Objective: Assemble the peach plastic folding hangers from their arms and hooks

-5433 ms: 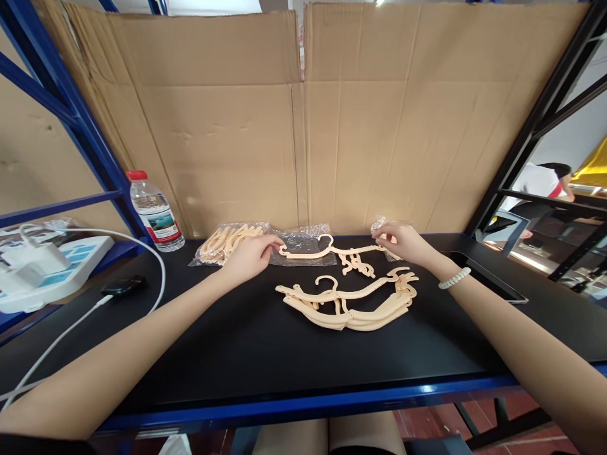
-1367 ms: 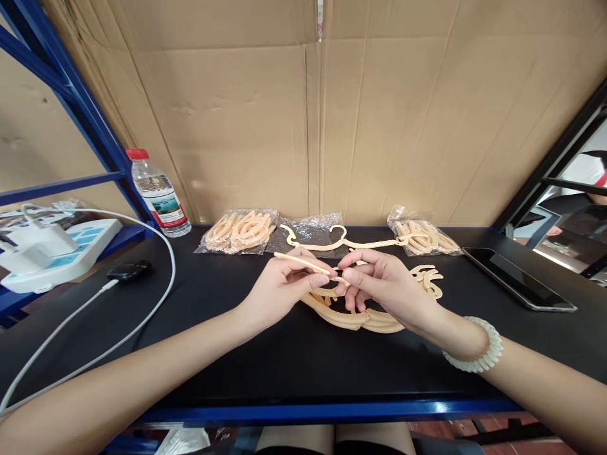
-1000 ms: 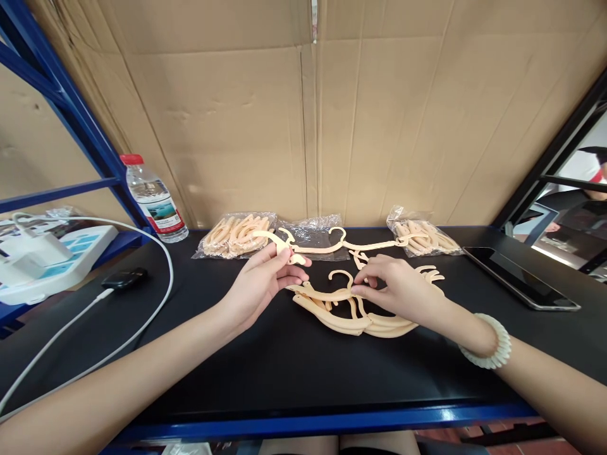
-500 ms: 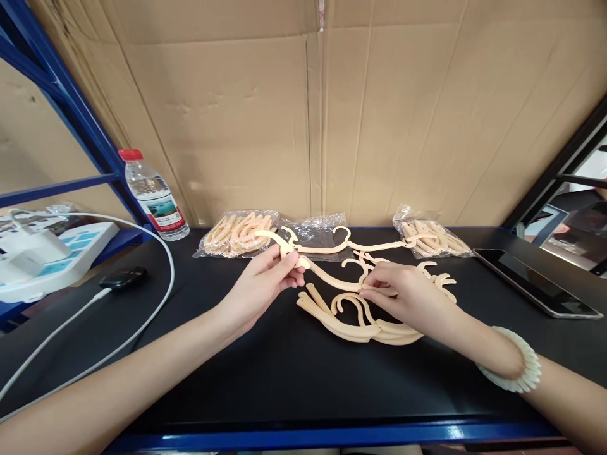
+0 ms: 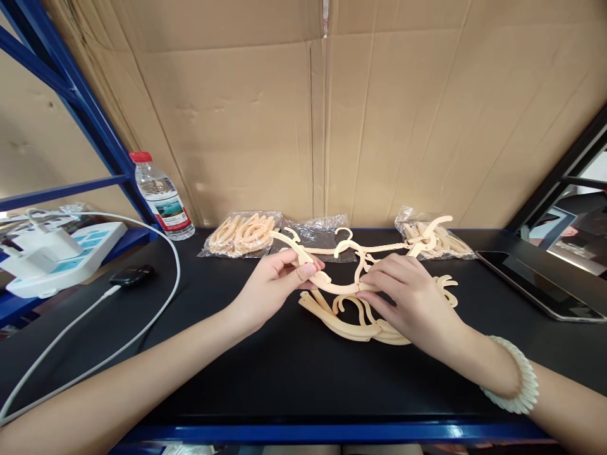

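Both my hands hold one cream folding clothes hanger [image 5: 342, 289] above the black table. My left hand [image 5: 279, 281] pinches its left arm, with a curved end piece sticking up past the fingers. Closed around the middle and right part is my right hand [image 5: 410, 297], whose fingers hide some of it. The hanger's hook rises between the hands, and another curved end stands up beyond my right hand. Beneath them lies a pile of folded cream hangers [image 5: 339, 325]. Behind, an unfolded hanger [image 5: 379, 248] rests on the table, partly hidden.
Bagged hangers [image 5: 244, 235] lie at the back left, and another bag [image 5: 446, 243] at the back right. A water bottle [image 5: 164, 199], a power strip [image 5: 90, 253] and a white cable [image 5: 176, 268] are at left. A tablet [image 5: 540, 285] lies at right.
The held hanger has turned, so its hook now stands up between my hands and its right end shows. My left hand has shifted slightly right and tilted its end piece.
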A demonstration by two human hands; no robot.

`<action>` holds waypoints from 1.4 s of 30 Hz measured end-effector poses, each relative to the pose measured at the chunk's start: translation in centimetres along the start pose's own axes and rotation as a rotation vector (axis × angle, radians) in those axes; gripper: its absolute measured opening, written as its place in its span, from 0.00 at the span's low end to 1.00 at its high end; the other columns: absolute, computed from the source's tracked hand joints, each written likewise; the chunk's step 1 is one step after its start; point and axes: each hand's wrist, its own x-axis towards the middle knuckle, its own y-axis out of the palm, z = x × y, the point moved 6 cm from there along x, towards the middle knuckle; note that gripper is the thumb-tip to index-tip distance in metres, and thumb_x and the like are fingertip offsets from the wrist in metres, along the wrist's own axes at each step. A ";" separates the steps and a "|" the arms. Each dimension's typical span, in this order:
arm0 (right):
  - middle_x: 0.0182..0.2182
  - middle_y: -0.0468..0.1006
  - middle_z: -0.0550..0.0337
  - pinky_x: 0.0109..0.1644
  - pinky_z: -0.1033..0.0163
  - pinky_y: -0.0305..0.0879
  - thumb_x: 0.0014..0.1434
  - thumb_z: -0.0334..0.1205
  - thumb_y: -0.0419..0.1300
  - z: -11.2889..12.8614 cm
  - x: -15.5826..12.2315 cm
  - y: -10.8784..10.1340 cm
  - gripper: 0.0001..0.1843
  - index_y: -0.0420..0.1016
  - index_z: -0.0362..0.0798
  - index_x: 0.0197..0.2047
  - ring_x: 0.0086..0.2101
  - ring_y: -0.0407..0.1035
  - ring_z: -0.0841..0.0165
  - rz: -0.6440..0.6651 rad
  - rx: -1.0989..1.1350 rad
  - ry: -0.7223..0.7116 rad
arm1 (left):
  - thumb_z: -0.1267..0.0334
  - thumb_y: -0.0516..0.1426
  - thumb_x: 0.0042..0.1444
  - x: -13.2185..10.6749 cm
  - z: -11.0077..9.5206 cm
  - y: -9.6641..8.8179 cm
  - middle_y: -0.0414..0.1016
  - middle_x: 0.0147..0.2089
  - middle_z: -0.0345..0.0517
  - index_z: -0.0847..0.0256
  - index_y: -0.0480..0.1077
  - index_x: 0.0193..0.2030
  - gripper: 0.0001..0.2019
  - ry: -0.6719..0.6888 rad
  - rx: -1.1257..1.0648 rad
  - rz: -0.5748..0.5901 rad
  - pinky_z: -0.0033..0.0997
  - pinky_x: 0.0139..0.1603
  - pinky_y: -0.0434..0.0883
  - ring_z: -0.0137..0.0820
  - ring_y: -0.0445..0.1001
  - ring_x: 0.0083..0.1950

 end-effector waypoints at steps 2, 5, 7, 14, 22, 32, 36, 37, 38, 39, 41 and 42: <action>0.32 0.76 0.53 0.42 0.54 0.63 0.64 0.36 0.59 -0.1 0.1 -0.4 0.08 0.75 0.45 0.34 0.36 0.66 0.60 -0.050 -0.072 0.013 | 0.61 0.61 0.57 -0.4 -1.0 0.3 0.78 0.41 0.46 0.62 0.77 0.35 0.06 0.102 0.103 -0.020 0.31 0.42 0.76 0.33 0.78 0.39; 0.30 0.75 0.53 0.36 0.58 0.63 0.63 0.38 0.59 -0.5 0.0 -0.7 0.09 0.75 0.44 0.32 0.32 0.67 0.62 -0.095 -0.153 0.061 | 0.66 0.59 0.59 -1.2 -2.3 1.1 0.78 0.42 0.46 0.61 0.77 0.34 0.05 0.271 0.240 0.001 0.30 0.44 0.75 0.35 0.78 0.44; 0.24 0.73 0.58 0.27 0.63 0.60 0.64 0.40 0.58 -0.9 -0.2 -0.8 0.10 0.75 0.45 0.33 0.24 0.66 0.67 -0.106 -0.182 0.121 | 0.69 0.59 0.59 -1.6 -2.8 1.6 0.79 0.42 0.46 0.60 0.78 0.35 0.06 0.369 0.285 0.004 0.30 0.45 0.75 0.35 0.77 0.46; 0.16 0.71 0.68 0.20 0.66 0.56 0.67 0.41 0.52 -1.6 -0.6 -1.3 0.06 0.65 0.49 0.43 0.15 0.65 0.70 -0.175 -0.024 0.352 | 0.70 0.58 0.60 -1.9 -2.9 2.0 0.77 0.47 0.47 0.58 0.77 0.34 0.07 0.458 0.215 -0.029 0.36 0.51 0.74 0.38 0.76 0.51; 0.42 0.78 0.50 0.48 0.53 0.71 0.63 0.40 0.57 -0.5 0.6 -1.4 0.04 0.71 0.50 0.40 0.52 0.70 0.53 -0.204 0.311 0.255 | 0.66 0.60 0.59 -1.5 -2.2 1.6 0.74 0.53 0.48 0.58 0.76 0.33 0.05 0.417 -0.027 -0.137 0.39 0.53 0.74 0.40 0.73 0.53; 0.44 0.76 0.54 0.37 0.60 0.72 0.65 0.51 0.55 -0.7 0.7 3.1 0.21 0.69 0.53 0.57 0.33 0.70 0.69 -0.005 1.346 0.496 | 0.65 0.58 0.61 -1.4 -0.2 3.8 0.70 0.59 0.52 0.60 0.76 0.33 0.07 0.291 -0.063 0.114 0.44 0.57 0.70 0.43 0.70 0.59; 0.45 0.78 0.55 0.35 0.63 0.73 0.61 0.50 0.61 -0.9 0.6 2.9 0.18 0.74 0.53 0.51 0.33 0.72 0.70 -0.012 1.276 0.504 | 0.61 0.60 0.58 -1.5 0.1 4.8 0.73 0.56 0.54 0.61 0.76 0.30 0.08 0.246 -0.047 0.193 0.41 0.52 0.72 0.44 0.72 0.56; 0.43 0.79 0.55 0.35 0.62 0.73 0.59 0.49 0.63 -0.8 0.6 2.9 0.18 0.75 0.52 0.51 0.34 0.73 0.68 0.015 1.263 0.509 | 0.59 0.61 0.57 -1.5 0.2 5.0 0.75 0.54 0.54 0.61 0.76 0.30 0.09 0.231 -0.044 0.209 0.41 0.51 0.72 0.44 0.73 0.54; 0.41 0.80 0.56 0.36 0.61 0.74 0.58 0.49 0.64 -0.7 0.6 2.9 0.18 0.76 0.52 0.50 0.34 0.74 0.67 0.045 1.255 0.523 | 0.58 0.61 0.57 -1.5 0.4 5.1 0.76 0.51 0.53 0.60 0.76 0.30 0.09 0.214 -0.045 0.226 0.41 0.51 0.72 0.44 0.74 0.52; 0.38 0.81 0.56 0.35 0.60 0.75 0.57 0.48 0.65 -0.7 0.5 2.9 0.18 0.76 0.51 0.49 0.33 0.75 0.66 0.066 1.250 0.542 | 0.57 0.61 0.57 -1.4 0.5 5.3 0.77 0.48 0.52 0.60 0.75 0.30 0.09 0.199 -0.049 0.240 0.40 0.49 0.72 0.43 0.75 0.50; 0.35 0.82 0.57 0.35 0.59 0.76 0.56 0.48 0.66 -0.7 0.5 2.9 0.18 0.78 0.50 0.48 0.30 0.75 0.66 0.080 1.244 0.582 | 0.57 0.61 0.57 -1.4 0.6 5.5 0.77 0.41 0.49 0.60 0.75 0.30 0.09 0.183 -0.054 0.253 0.38 0.48 0.72 0.40 0.75 0.45; 0.35 0.82 0.57 0.36 0.58 0.76 0.56 0.47 0.66 -0.8 0.4 2.9 0.18 0.78 0.50 0.48 0.30 0.76 0.66 0.068 1.245 0.599 | 0.57 0.61 0.57 -1.5 0.5 5.5 0.76 0.38 0.47 0.60 0.75 0.31 0.09 0.180 -0.057 0.248 0.36 0.47 0.72 0.38 0.75 0.44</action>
